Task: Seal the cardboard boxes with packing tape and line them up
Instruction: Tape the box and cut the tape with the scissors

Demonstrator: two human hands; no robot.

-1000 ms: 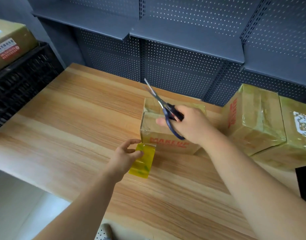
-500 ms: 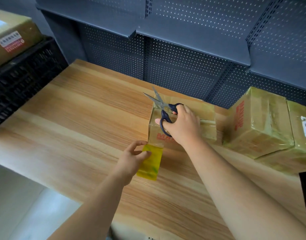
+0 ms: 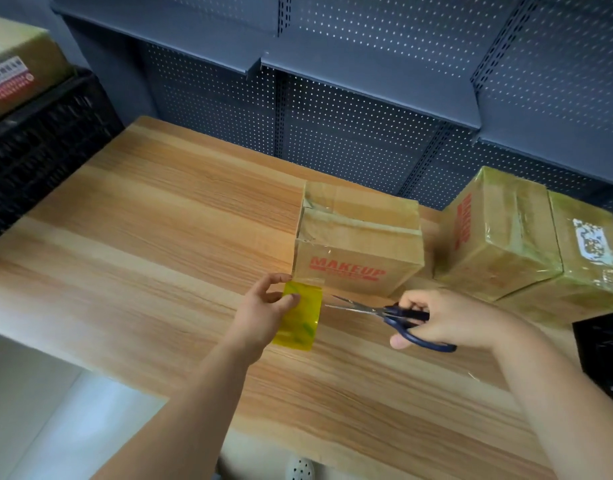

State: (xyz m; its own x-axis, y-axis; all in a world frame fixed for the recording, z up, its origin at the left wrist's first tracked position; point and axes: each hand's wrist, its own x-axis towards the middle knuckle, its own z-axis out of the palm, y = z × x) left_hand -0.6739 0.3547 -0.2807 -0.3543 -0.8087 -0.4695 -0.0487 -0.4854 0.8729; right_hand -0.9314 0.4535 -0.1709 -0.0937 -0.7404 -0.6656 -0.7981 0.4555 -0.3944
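Note:
A cardboard box (image 3: pixel 358 242) printed MAKEUP in red stands on the wooden table (image 3: pixel 142 237), with clear tape over its top seam and down its front left corner. My left hand (image 3: pixel 263 311) grips a yellow tape roll (image 3: pixel 303 315) just in front of that corner; a short strip of tape runs from the roll up to the box. My right hand (image 3: pixel 447 318) holds dark-handled scissors (image 3: pixel 384 311) low over the table, blades parted and pointing left at the strip. Two boxes wrapped in tape (image 3: pixel 506 233) (image 3: pixel 589 258) sit at the right.
A black crate (image 3: pixel 45 147) with a labelled carton (image 3: pixel 17 67) on it stands at the left edge. Another black crate (image 3: pixel 606 355) is at the right. Grey perforated shelving (image 3: pixel 350 109) rises behind the table. The table's front edge runs close below my arms.
My right hand has brought the scissors down from the top of the MAKEUP box to the table in front of it, blades now aimed at the tape strip. The left hand stays on the roll.

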